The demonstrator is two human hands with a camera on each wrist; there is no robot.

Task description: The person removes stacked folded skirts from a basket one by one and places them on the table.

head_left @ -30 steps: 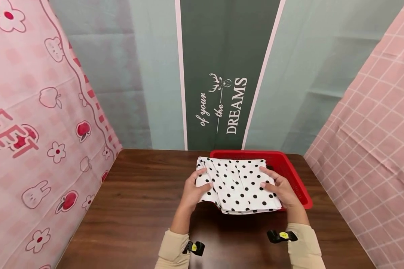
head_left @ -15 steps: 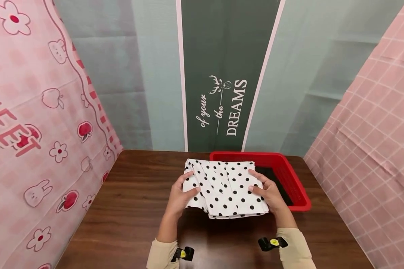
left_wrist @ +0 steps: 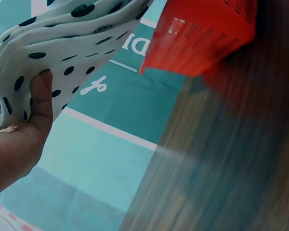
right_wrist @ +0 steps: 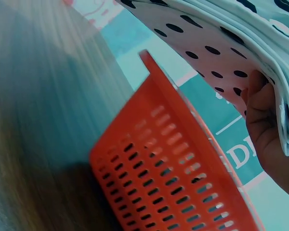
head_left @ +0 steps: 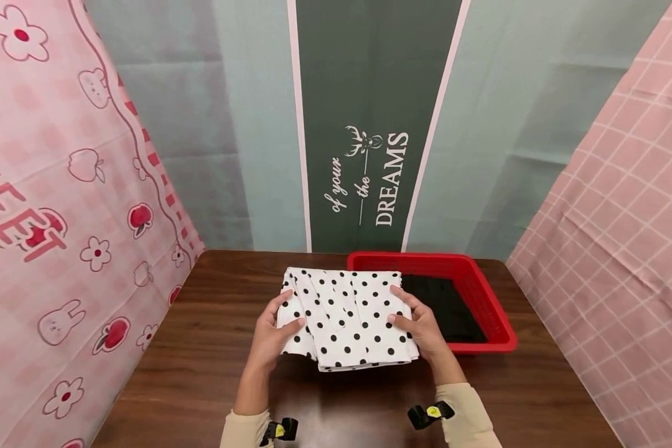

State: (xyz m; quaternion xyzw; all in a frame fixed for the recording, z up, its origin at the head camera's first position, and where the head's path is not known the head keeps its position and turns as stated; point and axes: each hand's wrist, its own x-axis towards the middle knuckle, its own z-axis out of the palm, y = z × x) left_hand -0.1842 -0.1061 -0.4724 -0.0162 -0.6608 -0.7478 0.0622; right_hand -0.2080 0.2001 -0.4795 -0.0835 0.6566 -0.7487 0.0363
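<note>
A folded white cloth with black dots (head_left: 347, 323) is held up over the table by both hands. The left hand (head_left: 271, 333) grips its left edge, thumb on top; in the left wrist view the fingers of that hand (left_wrist: 24, 130) curl at the layered folds of the cloth (left_wrist: 62, 53). The right hand (head_left: 422, 326) grips the right edge, thumb on top; in the right wrist view the hand (right_wrist: 267, 130) pinches the stacked layers (right_wrist: 221, 43). The cloth overlaps the left part of a red basket (head_left: 484, 305).
The red basket stands at the back right of the brown table (head_left: 201, 361), with a dark flat item (head_left: 445, 308) inside. Its perforated wall shows in the right wrist view (right_wrist: 159, 168). Curtains hang behind and at both sides.
Both hands have moved left with the cloth, from over the basket to mostly over the table. More of the basket's inside and its dark item now shows.
</note>
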